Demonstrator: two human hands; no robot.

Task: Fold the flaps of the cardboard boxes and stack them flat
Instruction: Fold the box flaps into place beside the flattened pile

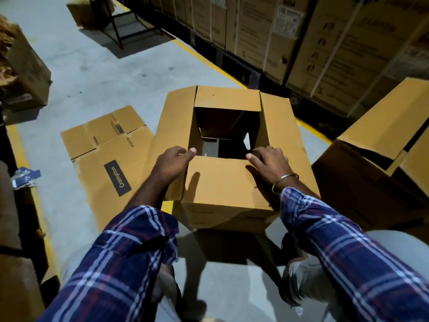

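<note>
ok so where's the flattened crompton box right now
In the head view the flattened Crompton box lies on the grey floor, left of the open box and beside the left hand.

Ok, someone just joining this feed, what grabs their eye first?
The open cardboard box at centre, all four flaps spread, with the left hand and right hand at the near flap's edge. Left of it, a flattened box lies on the grey floor.
</note>
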